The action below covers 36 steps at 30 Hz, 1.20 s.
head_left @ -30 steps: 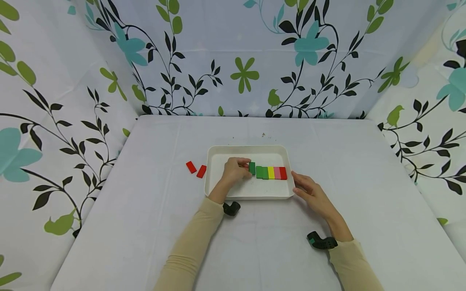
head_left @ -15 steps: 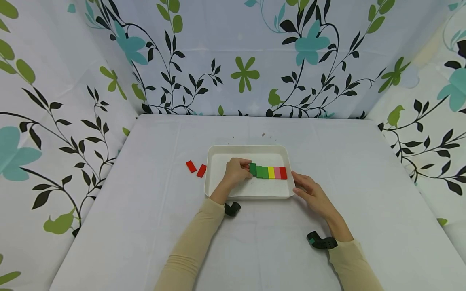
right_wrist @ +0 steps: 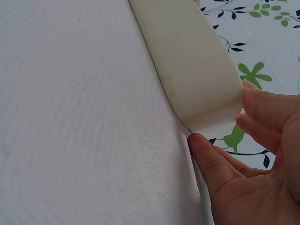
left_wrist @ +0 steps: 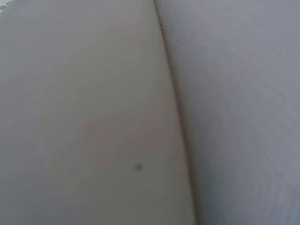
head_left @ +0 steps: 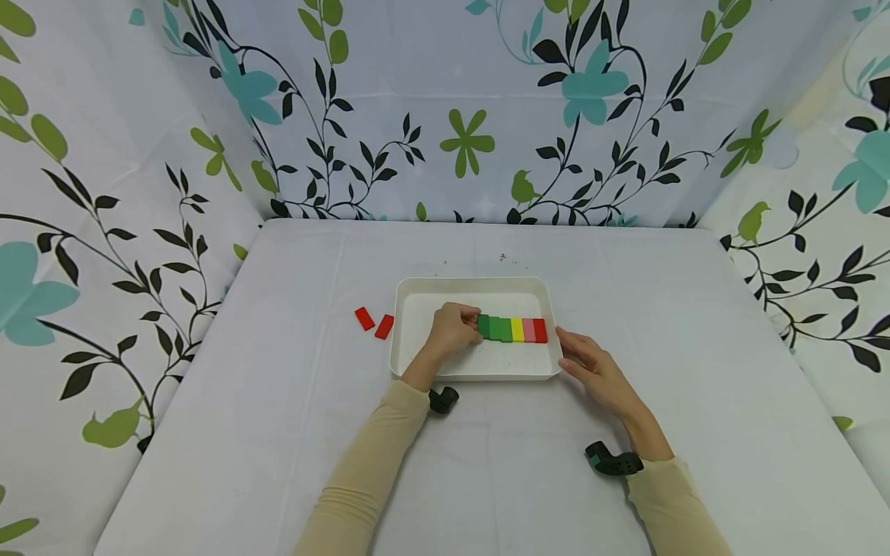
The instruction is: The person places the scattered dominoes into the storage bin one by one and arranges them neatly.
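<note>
In the head view, a white tray holds a row of small flat rectangular blocks. From left to right come a dark green block, brighter green blocks, a yellow block, a pink block and a red block. My left hand pinches the dark green block at the row's left end, where it meets its neighbour. My right hand touches the tray's right side with relaxed fingers. In the right wrist view, fingertips rest by the tray's lower corner.
Two loose red blocks, one slightly farther left than the other, lie on the white tablecloth left of the tray. A patterned curtain hangs behind. The left wrist view is filled by a blurred pale surface.
My left hand has shifted the dark green block slightly right and toward me, closing the gap to the row. My right hand stays at the tray's right side.
</note>
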Each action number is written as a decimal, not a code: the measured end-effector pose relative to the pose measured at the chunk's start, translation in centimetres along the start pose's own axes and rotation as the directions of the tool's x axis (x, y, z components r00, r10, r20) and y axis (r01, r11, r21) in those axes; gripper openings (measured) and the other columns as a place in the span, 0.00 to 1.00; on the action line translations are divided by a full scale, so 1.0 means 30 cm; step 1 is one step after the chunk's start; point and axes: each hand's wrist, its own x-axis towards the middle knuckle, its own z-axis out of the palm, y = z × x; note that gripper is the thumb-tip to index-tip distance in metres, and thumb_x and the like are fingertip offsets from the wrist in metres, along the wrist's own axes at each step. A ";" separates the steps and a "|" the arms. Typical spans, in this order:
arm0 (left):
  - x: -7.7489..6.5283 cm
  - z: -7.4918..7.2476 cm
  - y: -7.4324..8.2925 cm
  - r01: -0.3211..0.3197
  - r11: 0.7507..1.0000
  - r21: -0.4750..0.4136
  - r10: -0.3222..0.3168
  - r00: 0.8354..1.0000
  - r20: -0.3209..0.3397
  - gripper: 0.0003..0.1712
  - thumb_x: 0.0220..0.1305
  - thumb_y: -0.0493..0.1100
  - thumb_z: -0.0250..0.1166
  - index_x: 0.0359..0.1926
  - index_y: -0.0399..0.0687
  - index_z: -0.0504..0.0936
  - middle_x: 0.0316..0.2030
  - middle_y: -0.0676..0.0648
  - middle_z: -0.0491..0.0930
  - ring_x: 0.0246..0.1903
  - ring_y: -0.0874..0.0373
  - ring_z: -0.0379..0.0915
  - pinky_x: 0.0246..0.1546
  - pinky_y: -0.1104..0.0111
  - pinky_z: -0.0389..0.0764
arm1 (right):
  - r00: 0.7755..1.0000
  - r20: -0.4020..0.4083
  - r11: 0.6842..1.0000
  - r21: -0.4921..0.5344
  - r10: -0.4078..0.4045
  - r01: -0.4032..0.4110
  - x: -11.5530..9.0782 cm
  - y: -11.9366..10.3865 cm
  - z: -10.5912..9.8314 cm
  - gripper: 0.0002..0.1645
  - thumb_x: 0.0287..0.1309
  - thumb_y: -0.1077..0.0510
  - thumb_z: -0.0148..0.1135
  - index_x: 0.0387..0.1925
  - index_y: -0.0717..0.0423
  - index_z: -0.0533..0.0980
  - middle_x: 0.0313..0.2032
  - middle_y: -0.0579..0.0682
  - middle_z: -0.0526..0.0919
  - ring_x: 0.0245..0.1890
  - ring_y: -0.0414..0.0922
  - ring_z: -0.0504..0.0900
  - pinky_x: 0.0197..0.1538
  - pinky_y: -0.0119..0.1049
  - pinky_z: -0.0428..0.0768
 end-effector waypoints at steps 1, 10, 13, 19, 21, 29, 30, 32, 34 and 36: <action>0.001 0.000 -0.001 0.000 1.000 -0.001 0.000 1.000 0.000 0.29 0.46 0.24 0.73 0.53 0.36 0.82 0.36 0.43 0.82 0.35 0.56 0.75 0.37 0.70 0.78 | 1.000 0.000 1.000 0.000 -0.001 0.001 0.001 0.001 0.000 0.35 0.67 0.62 0.58 0.72 0.59 0.60 0.67 0.64 0.64 0.68 0.63 0.63 0.57 0.14 0.65; 0.000 -0.006 -0.005 0.004 1.000 -0.024 -0.004 1.000 0.009 0.30 0.45 0.24 0.73 0.54 0.36 0.81 0.38 0.43 0.82 0.37 0.56 0.77 0.41 0.69 0.80 | 1.000 0.000 1.000 -0.006 -0.007 0.007 0.003 0.004 0.004 0.35 0.67 0.63 0.57 0.72 0.60 0.59 0.67 0.64 0.64 0.68 0.64 0.63 0.57 0.14 0.65; -0.002 -0.012 -0.006 0.012 0.999 -0.036 -0.011 1.000 0.010 0.31 0.45 0.25 0.73 0.55 0.36 0.81 0.39 0.43 0.82 0.37 0.55 0.77 0.41 0.68 0.80 | 1.000 0.001 1.000 0.003 -0.010 0.010 0.004 0.004 0.005 0.35 0.67 0.63 0.57 0.72 0.60 0.59 0.67 0.65 0.64 0.68 0.64 0.63 0.57 0.14 0.65; -0.012 -0.040 -0.003 -0.028 0.998 -0.058 0.028 1.000 0.001 0.31 0.48 0.29 0.73 0.57 0.39 0.80 0.40 0.43 0.82 0.38 0.56 0.77 0.37 0.70 0.79 | 1.000 0.005 1.000 0.007 -0.017 0.017 0.005 0.003 0.008 0.35 0.67 0.63 0.57 0.72 0.61 0.59 0.67 0.65 0.64 0.68 0.65 0.63 0.57 0.14 0.66; -0.019 -0.063 0.002 -0.081 0.994 -0.075 0.080 0.997 -0.012 0.30 0.51 0.32 0.73 0.58 0.40 0.80 0.41 0.41 0.81 0.38 0.55 0.78 0.35 0.72 0.80 | 1.000 0.005 1.000 0.007 -0.020 0.020 0.006 0.002 0.009 0.35 0.67 0.63 0.57 0.72 0.61 0.59 0.67 0.65 0.64 0.68 0.65 0.63 0.57 0.14 0.66; -0.090 -0.273 0.062 -0.313 0.945 -0.093 0.290 0.936 -0.199 0.26 0.59 0.37 0.70 0.59 0.41 0.78 0.47 0.35 0.79 0.43 0.46 0.76 0.35 0.74 0.76 | 1.000 0.005 1.000 0.018 -0.016 0.016 0.005 -0.001 0.008 0.35 0.67 0.63 0.57 0.72 0.62 0.59 0.67 0.65 0.64 0.68 0.65 0.63 0.57 0.14 0.66; -0.098 -0.305 0.061 -0.335 0.937 -0.099 0.307 0.925 -0.225 0.26 0.59 0.37 0.70 0.59 0.41 0.78 0.47 0.34 0.79 0.44 0.44 0.76 0.37 0.74 0.76 | 1.000 0.004 1.000 0.016 -0.015 0.015 0.005 -0.001 0.008 0.35 0.67 0.63 0.57 0.72 0.62 0.59 0.67 0.65 0.64 0.68 0.65 0.63 0.57 0.14 0.66; -0.110 -0.366 0.049 -0.359 0.929 -0.087 0.324 0.906 -0.272 0.28 0.58 0.36 0.70 0.60 0.40 0.77 0.48 0.34 0.78 0.46 0.43 0.75 0.40 0.73 0.76 | 1.000 0.002 1.000 0.015 -0.010 0.010 0.004 0.000 0.007 0.34 0.67 0.63 0.57 0.72 0.62 0.59 0.67 0.66 0.64 0.68 0.65 0.63 0.57 0.14 0.65; -0.118 -0.421 0.027 -0.355 0.932 -0.071 0.318 0.897 -0.308 0.29 0.58 0.35 0.70 0.62 0.40 0.75 0.49 0.35 0.77 0.49 0.43 0.73 0.43 0.73 0.75 | 1.000 -0.001 1.000 0.016 -0.005 0.005 0.004 -0.001 0.007 0.34 0.67 0.64 0.57 0.72 0.62 0.60 0.67 0.66 0.64 0.69 0.65 0.62 0.57 0.14 0.65; -0.125 -0.469 0.001 -0.331 0.942 -0.060 0.294 0.897 -0.329 0.31 0.58 0.35 0.70 0.63 0.42 0.74 0.51 0.36 0.76 0.51 0.43 0.72 0.45 0.73 0.75 | 1.000 -0.004 1.000 0.011 -0.002 0.002 0.002 -0.001 0.007 0.34 0.67 0.64 0.57 0.72 0.62 0.60 0.67 0.65 0.64 0.69 0.65 0.62 0.57 0.13 0.65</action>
